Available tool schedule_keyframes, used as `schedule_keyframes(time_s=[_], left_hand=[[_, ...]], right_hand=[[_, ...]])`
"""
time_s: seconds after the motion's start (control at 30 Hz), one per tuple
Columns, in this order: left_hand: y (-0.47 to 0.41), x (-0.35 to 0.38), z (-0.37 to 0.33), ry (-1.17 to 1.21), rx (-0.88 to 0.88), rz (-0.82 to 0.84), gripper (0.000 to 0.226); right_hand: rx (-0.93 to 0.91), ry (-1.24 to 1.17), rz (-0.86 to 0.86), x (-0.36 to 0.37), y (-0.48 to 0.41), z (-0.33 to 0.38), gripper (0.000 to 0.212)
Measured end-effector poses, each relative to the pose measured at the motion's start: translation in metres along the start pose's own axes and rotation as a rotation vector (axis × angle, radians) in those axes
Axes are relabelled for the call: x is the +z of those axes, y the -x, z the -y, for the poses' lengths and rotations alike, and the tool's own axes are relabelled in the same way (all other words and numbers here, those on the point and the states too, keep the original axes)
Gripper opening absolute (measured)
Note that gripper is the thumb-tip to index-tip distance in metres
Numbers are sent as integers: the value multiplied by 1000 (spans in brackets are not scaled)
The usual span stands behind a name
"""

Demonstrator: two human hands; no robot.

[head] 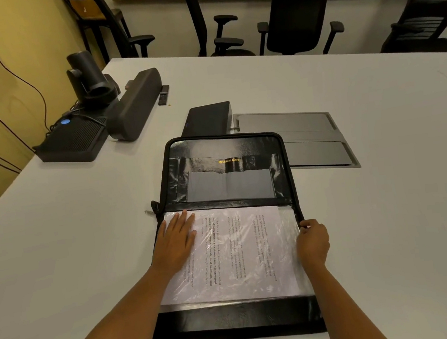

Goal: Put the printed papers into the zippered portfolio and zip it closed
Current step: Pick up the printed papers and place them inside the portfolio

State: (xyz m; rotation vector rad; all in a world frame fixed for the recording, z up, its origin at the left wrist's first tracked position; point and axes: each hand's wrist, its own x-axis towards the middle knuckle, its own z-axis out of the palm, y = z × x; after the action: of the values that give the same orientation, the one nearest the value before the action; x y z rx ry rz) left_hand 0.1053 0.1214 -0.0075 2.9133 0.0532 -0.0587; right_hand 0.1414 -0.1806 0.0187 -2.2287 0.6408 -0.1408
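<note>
White table [87, 252] w/ open black portfolio [242, 319], papers [252, 249] inside

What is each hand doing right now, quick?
Left hand: open, fingers straight, resting flat on the printed papers.
Right hand: fingers curled, gripping the right edge of the portfolio.

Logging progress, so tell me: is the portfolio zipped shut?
No, the portfolio lies open on the table, with the left hand flat on the papers inside.
</note>
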Motion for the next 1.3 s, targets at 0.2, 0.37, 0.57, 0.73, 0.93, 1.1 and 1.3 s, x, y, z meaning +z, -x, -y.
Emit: schedule_keyframes(time_s=[0.2,0.37,0.57,0.73,0.93,1.1,1.3], left_hand=[[-24,-12,1,92,-58,-120,61],[-51,-21,5,118,-132,-150,50],[-90,-40,4,310,-435,-142,58],[-115,-46,4,573,-652,-117,63],[-132,-53,15,948,-835,-180,50],[-134,-62,17,1127,-870,-211,54],[-129,-81,3,1218,-851,-363,45]], right_hand=[[-170,61,-38,6,-12,6,25],[-360,195,109,22,-15,14,34],[-303,304,39,31,-23,10,41],[-207,242,-27,38,-35,5,38],[-120,67,-129,46,-47,7,27],[-19,-9,-102,46,-57,15,25],[17,-63,39,38,-60,19,29]])
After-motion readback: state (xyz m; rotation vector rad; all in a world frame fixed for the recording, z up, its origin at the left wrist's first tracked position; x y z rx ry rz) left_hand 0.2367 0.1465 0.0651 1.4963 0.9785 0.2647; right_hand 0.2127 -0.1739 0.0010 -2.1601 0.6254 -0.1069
